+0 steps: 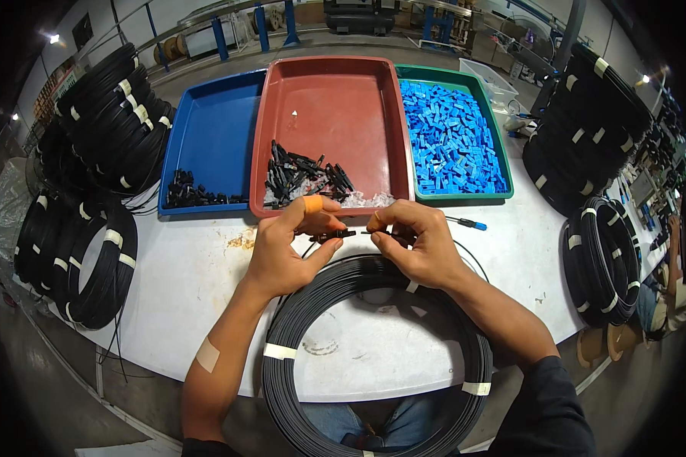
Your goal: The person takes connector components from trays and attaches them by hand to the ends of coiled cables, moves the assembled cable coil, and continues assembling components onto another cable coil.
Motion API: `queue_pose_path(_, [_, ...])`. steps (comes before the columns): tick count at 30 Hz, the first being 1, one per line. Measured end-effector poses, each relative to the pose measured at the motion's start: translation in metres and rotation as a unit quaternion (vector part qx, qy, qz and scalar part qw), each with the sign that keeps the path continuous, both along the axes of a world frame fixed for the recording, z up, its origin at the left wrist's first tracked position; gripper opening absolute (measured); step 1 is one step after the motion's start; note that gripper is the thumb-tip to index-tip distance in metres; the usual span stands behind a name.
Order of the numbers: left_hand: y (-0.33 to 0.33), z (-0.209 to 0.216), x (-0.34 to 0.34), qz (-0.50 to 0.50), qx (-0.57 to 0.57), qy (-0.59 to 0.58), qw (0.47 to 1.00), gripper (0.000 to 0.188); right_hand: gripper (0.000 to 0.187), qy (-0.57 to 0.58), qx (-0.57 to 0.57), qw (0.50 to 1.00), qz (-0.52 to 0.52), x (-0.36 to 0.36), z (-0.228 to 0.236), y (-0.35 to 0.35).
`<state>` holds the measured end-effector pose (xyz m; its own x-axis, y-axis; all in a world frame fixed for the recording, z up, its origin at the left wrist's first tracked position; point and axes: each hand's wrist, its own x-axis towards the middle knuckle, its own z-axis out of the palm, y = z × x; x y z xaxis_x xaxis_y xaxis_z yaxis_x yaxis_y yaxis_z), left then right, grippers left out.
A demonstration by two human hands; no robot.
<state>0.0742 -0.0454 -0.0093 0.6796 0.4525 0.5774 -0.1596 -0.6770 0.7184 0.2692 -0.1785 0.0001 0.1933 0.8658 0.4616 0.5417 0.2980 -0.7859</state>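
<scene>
My left hand (pixel 282 251), an orange wrap on one finger, pinches a small black connector (pixel 337 235) between thumb and fingers. Opposite it, my right hand (pixel 427 242) grips a slim black piece (pixel 379 233), mostly hidden by the fingers. The two pieces point at each other with a small gap between them. Below both hands lies a large coil of black cable (pixel 280 381), bound with white tape and overhanging the near table edge. A cable end with a blue connector (pixel 474 225) rests just beyond my right hand.
A red tray (pixel 333 68) with black connectors and clear plastic bits stands between a blue tray (pixel 206 145) of black parts and a green tray (pixel 503 171) full of blue pieces. Stacked cable coils flank the white table (pixel 198 305) at left (pixel 114 114) and right (pixel 587 137).
</scene>
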Motion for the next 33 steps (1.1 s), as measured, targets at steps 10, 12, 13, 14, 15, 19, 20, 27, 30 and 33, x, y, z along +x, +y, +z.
queue_pose_path(10, [-0.004, -0.003, 0.003, -0.012, 0.059, -0.027, 0.998, 0.037, 0.010, -0.034, 0.016, 0.999, -0.001, -0.004, 0.006, -0.001])
queue_pose_path(12, [-0.004, -0.004, 0.002, -0.002, 0.073, -0.037, 0.997, 0.037, 0.011, -0.015, -0.013, 1.000, -0.003, -0.006, 0.007, -0.001])
queue_pose_path(13, [-0.004, -0.005, 0.002, -0.004, 0.072, -0.037, 0.997, 0.037, 0.011, -0.015, -0.013, 1.000, -0.005, -0.005, 0.006, -0.001])
queue_pose_path(14, [-0.004, -0.006, 0.003, 0.000, 0.089, -0.043, 0.995, 0.035, 0.009, -0.020, -0.009, 1.000, 0.000, -0.004, 0.004, -0.001])
queue_pose_path(15, [-0.004, -0.007, 0.003, 0.006, 0.105, -0.050, 0.993, 0.034, 0.008, -0.025, -0.005, 1.000, 0.006, -0.003, 0.003, -0.002])
queue_pose_path(19, [-0.005, -0.003, 0.002, 0.002, 0.155, -0.050, 0.987, 0.030, 0.008, -0.023, -0.024, 0.999, 0.002, -0.003, 0.006, -0.003])
queue_pose_path(20, [-0.006, -0.001, 0.001, 0.002, 0.175, -0.043, 0.984, 0.029, 0.010, -0.008, -0.037, 0.999, 0.003, -0.002, 0.005, -0.002])
queue_pose_path(27, [-0.009, 0.006, 0.003, -0.019, 0.288, -0.082, 0.954, 0.028, 0.012, 0.062, -0.060, 0.996, 0.030, 0.003, -0.001, -0.001])
queue_pose_path(30, [-0.010, 0.006, 0.003, -0.025, 0.317, -0.086, 0.944, 0.026, 0.013, 0.064, -0.069, 0.995, 0.034, 0.001, 0.004, -0.001])
queue_pose_path(33, [-0.013, 0.010, 0.001, -0.018, 0.336, -0.080, 0.938, 0.024, 0.013, 0.088, -0.091, 0.991, 0.037, 0.003, 0.002, -0.001])
